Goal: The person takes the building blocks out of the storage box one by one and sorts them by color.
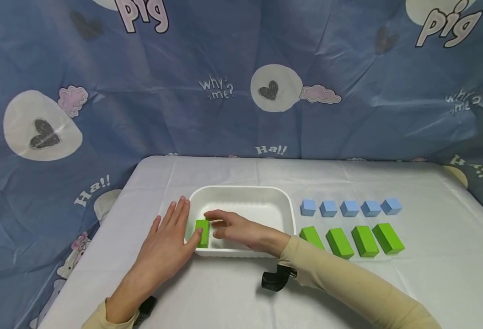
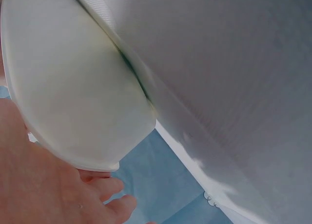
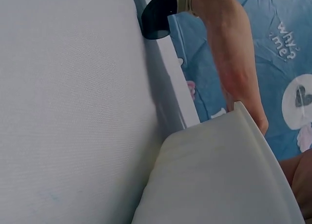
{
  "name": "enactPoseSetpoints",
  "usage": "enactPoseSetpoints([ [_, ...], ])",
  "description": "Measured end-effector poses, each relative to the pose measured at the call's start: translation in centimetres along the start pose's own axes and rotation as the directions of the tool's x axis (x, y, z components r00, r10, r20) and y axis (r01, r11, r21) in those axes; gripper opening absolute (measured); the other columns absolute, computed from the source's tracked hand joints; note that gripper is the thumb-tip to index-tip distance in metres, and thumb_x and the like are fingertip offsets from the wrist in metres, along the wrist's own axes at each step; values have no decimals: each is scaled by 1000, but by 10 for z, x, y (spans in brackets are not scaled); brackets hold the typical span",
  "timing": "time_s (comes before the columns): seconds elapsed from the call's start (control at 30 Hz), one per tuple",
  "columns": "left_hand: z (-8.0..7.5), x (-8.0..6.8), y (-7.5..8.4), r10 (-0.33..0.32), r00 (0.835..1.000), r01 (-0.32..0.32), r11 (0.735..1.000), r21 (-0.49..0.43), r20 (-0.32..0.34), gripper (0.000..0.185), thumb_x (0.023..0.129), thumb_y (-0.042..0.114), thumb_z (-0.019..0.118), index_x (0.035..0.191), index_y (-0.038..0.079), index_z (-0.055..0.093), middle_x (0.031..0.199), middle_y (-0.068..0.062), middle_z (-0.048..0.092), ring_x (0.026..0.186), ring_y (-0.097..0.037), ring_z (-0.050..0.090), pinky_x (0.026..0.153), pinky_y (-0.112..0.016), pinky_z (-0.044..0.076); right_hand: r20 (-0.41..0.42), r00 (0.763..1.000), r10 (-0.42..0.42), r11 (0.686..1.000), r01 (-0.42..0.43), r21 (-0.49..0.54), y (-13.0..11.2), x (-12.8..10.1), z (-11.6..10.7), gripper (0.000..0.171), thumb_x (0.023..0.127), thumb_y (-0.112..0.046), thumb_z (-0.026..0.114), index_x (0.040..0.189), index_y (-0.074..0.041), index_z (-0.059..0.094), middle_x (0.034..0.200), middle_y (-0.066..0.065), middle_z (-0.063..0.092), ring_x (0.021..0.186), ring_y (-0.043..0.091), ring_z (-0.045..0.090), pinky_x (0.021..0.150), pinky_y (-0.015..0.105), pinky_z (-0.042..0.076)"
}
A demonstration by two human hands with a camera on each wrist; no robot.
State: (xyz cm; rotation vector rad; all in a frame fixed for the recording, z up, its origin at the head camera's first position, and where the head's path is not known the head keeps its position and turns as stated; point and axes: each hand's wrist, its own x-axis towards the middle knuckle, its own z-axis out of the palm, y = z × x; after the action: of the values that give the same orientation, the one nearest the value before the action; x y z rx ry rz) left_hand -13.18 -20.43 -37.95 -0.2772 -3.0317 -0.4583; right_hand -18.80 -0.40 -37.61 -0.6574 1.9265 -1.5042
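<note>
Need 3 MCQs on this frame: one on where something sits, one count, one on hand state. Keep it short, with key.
1. Where is the green block nearest the hands?
A. inside the white tray, at its left end
B. in the row right of the tray
C. on the blue backdrop

2. How many blue cubes sit in the far row?
A. three
B. five
C. seven

3. How does the left hand lie?
A. in a fist round a cube
B. lifted off the table
C. flat, fingers straight, against the tray's left rim

Key: 1 A, the head view shows the block within the tray rim, beside the right hand. 2 B, five cubes stand in a line above the four green blocks. 3 C, the fingers lie extended beside the rim, holding nothing.
</note>
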Motion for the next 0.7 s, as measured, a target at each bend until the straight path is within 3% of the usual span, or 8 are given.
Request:
enactPoseSetpoints([
  [0.17,1,-1,0,0,1000,0,1000,-3,-1,80,101,57,36,157,3,16,163,-11,11,149,-30,8,113,-61,11,-16,1000,18,1000,-18,-12,1,0,0,53,92,3,52,145,1,45,143,15,48,126,28,50,103,38,42],
  [0.4,0,-2,0,-2,1000,2,1000,-2,-1,81,101,59,33,158,4,15,164,-11,10,149,-31,8,113,-61,11,-35,999,-7,1000,7,3,3,-1,-1,43,88,6,55,130,2,59,122,9,62,109,21,57,92,29,46],
  [0.57,1,-2,1,-3,1000,3,1000,3,-4,81,101,58,33,158,4,15,163,-11,11,149,-31,9,113,-61,12,-10,998,-62,996,62,59,5,-1,-3,35,90,7,54,124,2,61,117,10,63,106,21,59,91,29,47],
  [0.7,1,-1,0,0,1000,1,1000,10,-13,80,101,57,35,157,3,16,163,-12,12,149,-32,11,112,-62,13,-34,999,-39,997,41,58,4,-2,-2,30,90,3,59,119,-3,63,119,7,59,105,20,58,89,32,50],
])
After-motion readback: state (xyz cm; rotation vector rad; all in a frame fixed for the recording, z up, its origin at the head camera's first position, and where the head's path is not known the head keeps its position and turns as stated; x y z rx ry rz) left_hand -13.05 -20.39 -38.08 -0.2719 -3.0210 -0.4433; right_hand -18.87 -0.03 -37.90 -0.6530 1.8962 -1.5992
